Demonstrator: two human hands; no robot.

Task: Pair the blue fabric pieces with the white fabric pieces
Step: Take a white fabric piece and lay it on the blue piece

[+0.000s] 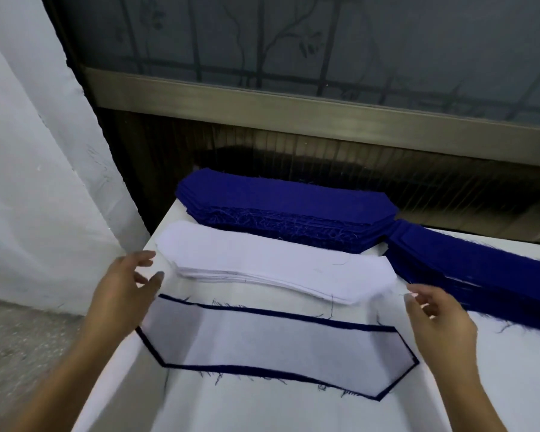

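— One white tabletop (262, 410) carries it all, with a frosted window (325, 42) behind it and a white sheet (28, 182) hanging at the left. What is biggest on it?

— Two stacks of blue fabric pieces. One blue stack (281, 210) lies along the far edge. The second blue stack (480, 266) runs off to the right, and its near end touches the first.

— And the white ones?

— Nearest the person, a single white piece (278, 344) lies flat on a blue piece (293, 314), so that only a thin blue border with loose threads shows all around it. Between that pair and the far blue stack sits the white stack (272, 266), slightly fanned along its near edge.

— The hands?

— The left hand (122, 288) hovers by the left end of the white stack, over the pair's left corner, fingers spread and loosely bent, gripping nothing. The right hand (440, 319) is at the stack's right end, fingers relaxed. Its fingertips are blurred, but nothing shows in its grasp.
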